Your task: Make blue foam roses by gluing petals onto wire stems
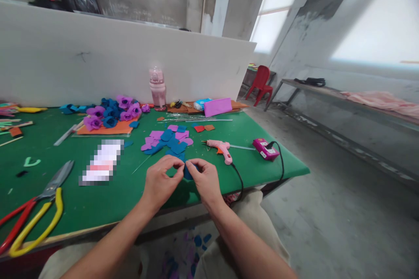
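Observation:
Between my hands, over the table's front edge, is a small piece of blue crepe paper [187, 173], mostly covered by my fingers. My left hand [163, 179] pinches at its left side with thumb and forefinger. The thumb and fingers of my right hand [207, 179] are closed on its right side. Just beyond lies a loose pile of cut blue paper petals [176, 146] and purple paper petals [156, 134]. To the right of the pile a pink glue gun [220, 144] rests on its side, its cord running off the front edge.
Large scissors [49, 196] with red and yellow handles lie at left. Finished purple and blue paper flowers [111, 113] sit on orange paper behind. A pink bottle [157, 89] stands near the white board [131, 52]. A magenta power socket [266, 149] is at the right edge.

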`<state>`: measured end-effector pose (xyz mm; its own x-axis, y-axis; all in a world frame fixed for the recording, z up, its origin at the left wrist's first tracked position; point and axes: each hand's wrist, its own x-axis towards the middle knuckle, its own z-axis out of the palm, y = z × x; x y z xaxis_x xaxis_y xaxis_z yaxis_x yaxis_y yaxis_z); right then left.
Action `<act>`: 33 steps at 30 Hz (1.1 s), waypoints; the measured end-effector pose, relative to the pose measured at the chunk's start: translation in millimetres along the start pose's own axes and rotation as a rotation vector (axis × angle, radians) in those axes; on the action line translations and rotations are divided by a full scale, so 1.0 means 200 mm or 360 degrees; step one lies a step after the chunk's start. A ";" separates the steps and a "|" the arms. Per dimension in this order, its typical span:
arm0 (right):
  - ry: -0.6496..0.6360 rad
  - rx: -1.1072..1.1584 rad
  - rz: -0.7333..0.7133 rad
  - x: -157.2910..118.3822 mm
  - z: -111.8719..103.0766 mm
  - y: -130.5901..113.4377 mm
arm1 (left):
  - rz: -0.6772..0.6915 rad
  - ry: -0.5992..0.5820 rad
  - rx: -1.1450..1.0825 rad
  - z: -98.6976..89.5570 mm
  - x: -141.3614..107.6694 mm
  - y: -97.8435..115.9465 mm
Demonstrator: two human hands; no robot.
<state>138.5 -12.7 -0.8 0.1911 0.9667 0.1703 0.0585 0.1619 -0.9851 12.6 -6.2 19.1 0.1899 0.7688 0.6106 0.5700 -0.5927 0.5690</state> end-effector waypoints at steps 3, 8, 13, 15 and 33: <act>-0.0003 0.0139 0.0076 0.00 0.00 0.00 | -0.0011 0.0019 -0.0041 0.00 0.00 -0.01; -0.0012 0.0385 0.0237 0.01 0.01 0.02 | -0.0058 0.0023 -0.0144 0.01 -0.01 -0.03; -0.0090 0.0441 0.0237 0.01 -0.01 0.01 | -0.0297 -0.0053 -0.0248 0.00 0.01 -0.04; -0.0125 0.0366 0.0161 0.01 -0.01 0.00 | -0.0414 -0.0087 -0.0274 -0.01 0.02 -0.04; -0.0112 -0.0321 -0.0226 0.01 -0.04 -0.03 | -0.0712 -0.0163 -0.0531 -0.01 0.03 -0.06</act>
<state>145.8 -12.6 6.6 0.0986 0.9497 0.2973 0.2753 0.2611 -0.9252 6.3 4.3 16.4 0.0744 0.9720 0.2228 0.3322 -0.2348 0.9135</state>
